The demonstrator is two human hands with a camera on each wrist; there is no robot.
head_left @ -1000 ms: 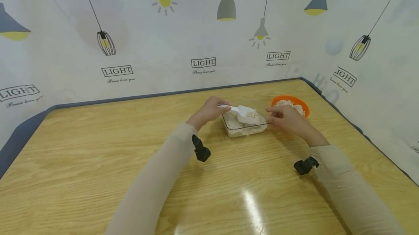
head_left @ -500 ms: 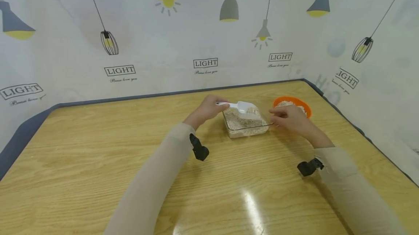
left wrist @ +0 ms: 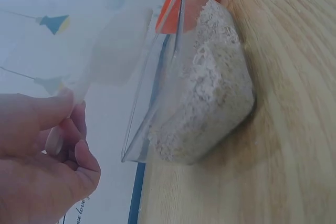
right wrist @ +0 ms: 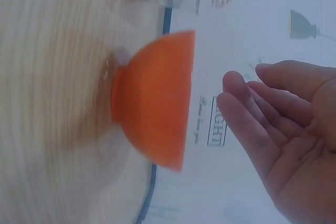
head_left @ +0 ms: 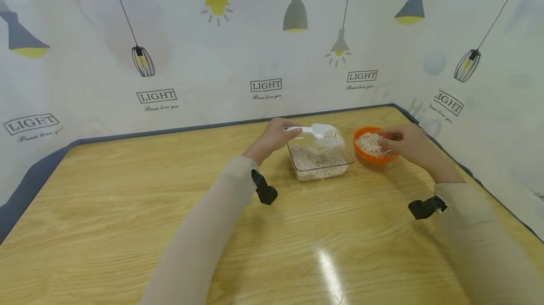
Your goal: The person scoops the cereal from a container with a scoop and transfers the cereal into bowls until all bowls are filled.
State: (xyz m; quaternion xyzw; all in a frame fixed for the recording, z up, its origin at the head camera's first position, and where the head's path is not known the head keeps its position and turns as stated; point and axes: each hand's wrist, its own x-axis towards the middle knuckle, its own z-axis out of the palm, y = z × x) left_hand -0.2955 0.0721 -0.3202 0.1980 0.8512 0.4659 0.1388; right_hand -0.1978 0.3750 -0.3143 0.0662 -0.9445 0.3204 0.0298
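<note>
My left hand (head_left: pixel 275 135) pinches the handle of a white scoop (head_left: pixel 321 131), which carries some oat flakes above a clear rectangular container (head_left: pixel 321 171). Inside that container lies a layer of oats (left wrist: pixel 210 82). Over the right side of an orange bowl (head_left: pixel 362 153) hovers my right hand (head_left: pixel 405 142), its fingers bent loosely and nothing between them. The right wrist view shows this hand (right wrist: pixel 289 119) apart from the bowl's rim (right wrist: pixel 189 98). In the head view, oats (head_left: pixel 369 143) fill the bowl, partly covered by the fingers.
All of this stands toward the back right of a wooden table (head_left: pixel 148 210). Behind and to the right rises a pale wall covering (head_left: pixel 204 59) printed with lamps. A dark border (head_left: pixel 187 129) runs along the table's back edge.
The scoop has risen out of the container's oats in my left hand. My right hand has left the container's right side and moved right, over the orange bowl.
</note>
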